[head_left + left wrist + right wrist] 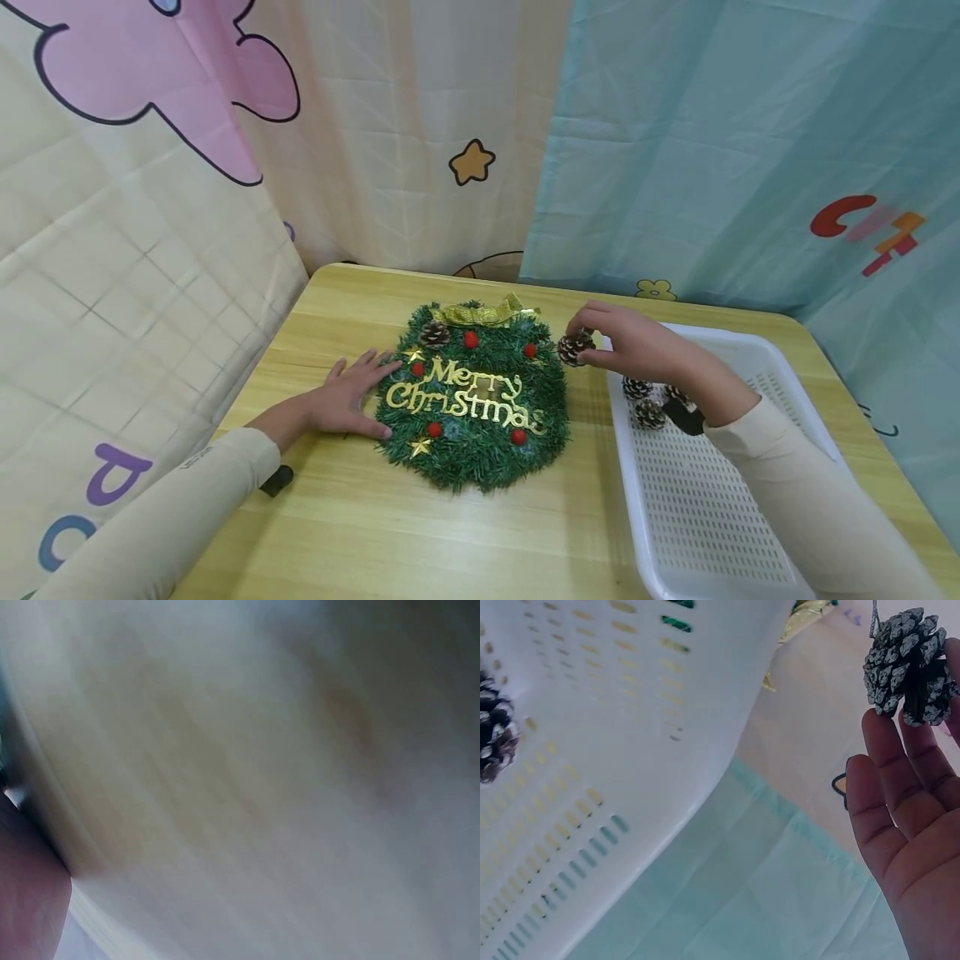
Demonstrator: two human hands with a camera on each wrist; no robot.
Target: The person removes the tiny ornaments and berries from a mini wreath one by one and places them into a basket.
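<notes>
A green Christmas wreath (pixel 472 475) lies on the wooden table, with gold "Merry Christmas" lettering (pixel 465 400), red balls, gold stars, a gold ribbon bow (pixel 480 314) at its top and one pine cone (pixel 434 334) at upper left. My left hand (pixel 348 400) rests at the wreath's left edge, fingers spread. Right of the wreath, my right hand (pixel 626 340) pinches a snow-tipped pine cone (pixel 574 348) between thumb and fingers. In the right wrist view that pine cone (pixel 907 667) has a silvery loop. The left wrist view is blurred.
A white perforated plastic basket (pixel 637 521) stands on the table's right side, under my right forearm. Several pine cones (pixel 649 414) lie at its left side. Printed curtains (pixel 420 125) hang behind the table (pixel 360 533) and to its sides.
</notes>
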